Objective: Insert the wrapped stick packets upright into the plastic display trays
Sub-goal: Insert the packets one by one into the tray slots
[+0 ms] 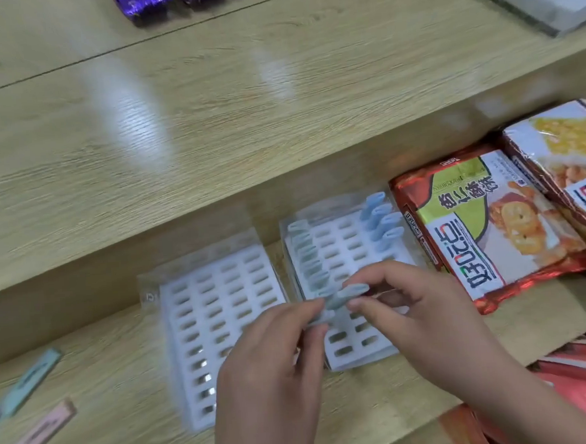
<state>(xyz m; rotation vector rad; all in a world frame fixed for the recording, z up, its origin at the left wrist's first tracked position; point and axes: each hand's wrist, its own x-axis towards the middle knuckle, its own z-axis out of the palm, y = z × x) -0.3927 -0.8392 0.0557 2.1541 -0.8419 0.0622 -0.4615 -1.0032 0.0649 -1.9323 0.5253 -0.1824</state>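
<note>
Fingers point(304, 308) curled in on both sides, pinching pale green wrapping just below frame centre. Left hand point(270, 370) in from the bottom edge, thumb and forefinger nipping the lower end of a packet point(319, 318); right hand point(416, 303) in from the lower right, nipping the upper end. One packet or two pressed together? Too blurred to call. Held on a slant, not upright, over the lower left part of the right tray point(361, 355), and not yet in a slot as far as can be told. Now the score. In the right tray: a line of green packets point(304, 255) standing down the left column, reaching nearly to the hands; a handful of blue packets point(382, 223) upright at the top of the right column. Middle columns open, lower slots open. Left tray point(202, 330), centre-left of frame: nothing standing, every visible slot bare. Loose stock at lower left, flat on the shelf point(107, 398): a teal packet point(30, 378), a pink packet point(40, 429). Snack bags point(484, 230) off to the right, no part in this. Verdict: early days, about a column and a bit filled, far more open slots than packets placed. Likely next: tipping the held packet upright and seating it at the foot of the green line.
</note>
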